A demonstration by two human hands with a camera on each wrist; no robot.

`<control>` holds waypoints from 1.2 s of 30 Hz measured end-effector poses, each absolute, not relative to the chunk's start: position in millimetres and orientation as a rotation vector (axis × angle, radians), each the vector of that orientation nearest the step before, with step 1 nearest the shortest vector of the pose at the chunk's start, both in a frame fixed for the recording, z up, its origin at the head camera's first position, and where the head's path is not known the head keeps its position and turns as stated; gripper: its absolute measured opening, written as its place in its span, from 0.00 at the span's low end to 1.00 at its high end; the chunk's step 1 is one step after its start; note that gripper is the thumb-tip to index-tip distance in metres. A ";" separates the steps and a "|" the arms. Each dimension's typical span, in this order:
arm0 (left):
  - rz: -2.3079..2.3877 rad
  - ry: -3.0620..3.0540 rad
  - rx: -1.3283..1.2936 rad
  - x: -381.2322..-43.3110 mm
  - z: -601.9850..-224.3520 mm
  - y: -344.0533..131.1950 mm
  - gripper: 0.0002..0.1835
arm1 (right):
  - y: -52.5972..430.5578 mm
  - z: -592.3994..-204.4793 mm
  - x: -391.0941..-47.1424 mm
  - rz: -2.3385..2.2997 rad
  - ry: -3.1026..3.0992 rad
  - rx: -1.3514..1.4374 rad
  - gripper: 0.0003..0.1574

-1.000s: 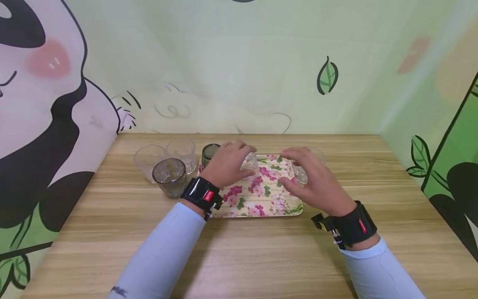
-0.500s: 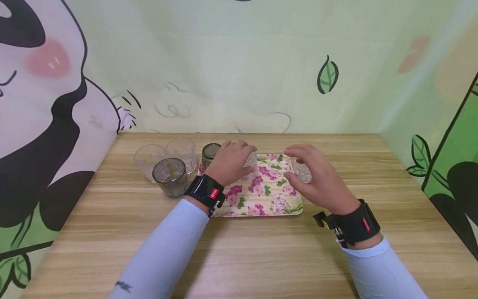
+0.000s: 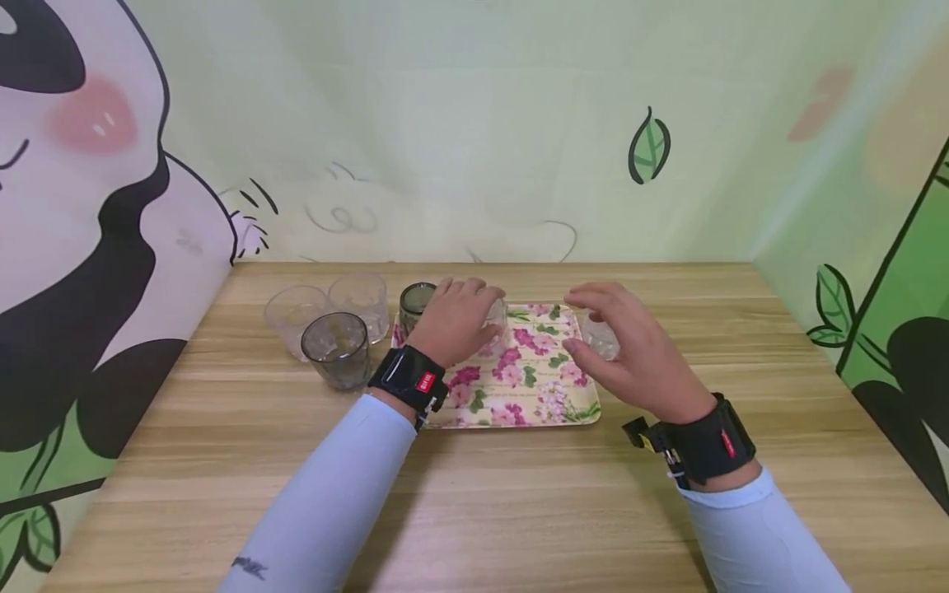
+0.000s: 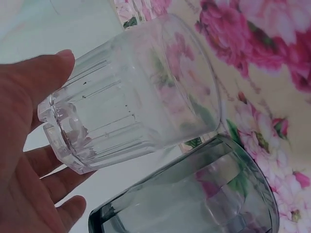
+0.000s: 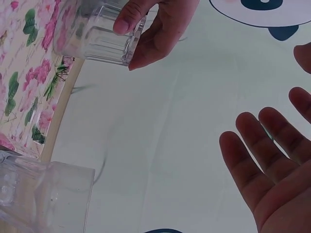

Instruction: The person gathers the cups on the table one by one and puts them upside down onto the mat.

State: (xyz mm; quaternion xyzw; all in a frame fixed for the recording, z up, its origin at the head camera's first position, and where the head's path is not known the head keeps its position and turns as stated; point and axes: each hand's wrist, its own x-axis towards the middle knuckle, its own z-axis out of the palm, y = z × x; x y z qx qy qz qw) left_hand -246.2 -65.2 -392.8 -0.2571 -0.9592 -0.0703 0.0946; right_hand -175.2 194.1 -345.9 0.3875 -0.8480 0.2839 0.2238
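Note:
My left hand [image 3: 454, 325] grips a clear faceted glass [image 4: 124, 92] around its base, thumb on one side and fingers on the other. That glass is upside down, its rim at the surface of the flowered tray [image 3: 544, 394]. Right beside it on the tray stands a smoky grey glass [image 4: 194, 199], also inverted. My right hand [image 3: 643, 361] hovers past the tray's right edge, fingers apart and holding nothing. Near its fingertips an upright clear glass [image 3: 599, 338] stands on the table, partly hidden by the hand in the head view.
Left of the tray, two clear glasses, one on the left [image 3: 285, 317] and one further back [image 3: 362, 301], stand upright behind a grey glass [image 3: 337, 354]. The wooden table [image 3: 519, 511] ends at a printed back wall [image 3: 474, 148], with more printed walls at both sides.
My right hand has shifted slightly to the right, away from the tray. My left hand has stayed on the inverted clear glass with barely any movement.

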 end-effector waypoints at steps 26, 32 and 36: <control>-0.545 -2.735 -0.849 -218.3 -370.1 -80.1 0.30 | 190.1 -349.1 -176.3 0.769 -2.395 1.099 0.34; -0.610 -2.652 -0.891 -204.5 -362.4 -79.9 0.28 | 190.2 -348.9 -175.3 0.755 -2.424 1.086 0.36; -0.612 -2.565 -0.904 -194.9 -354.7 -79.6 0.27 | 190.0 -346.8 -174.7 0.749 -2.449 1.069 0.37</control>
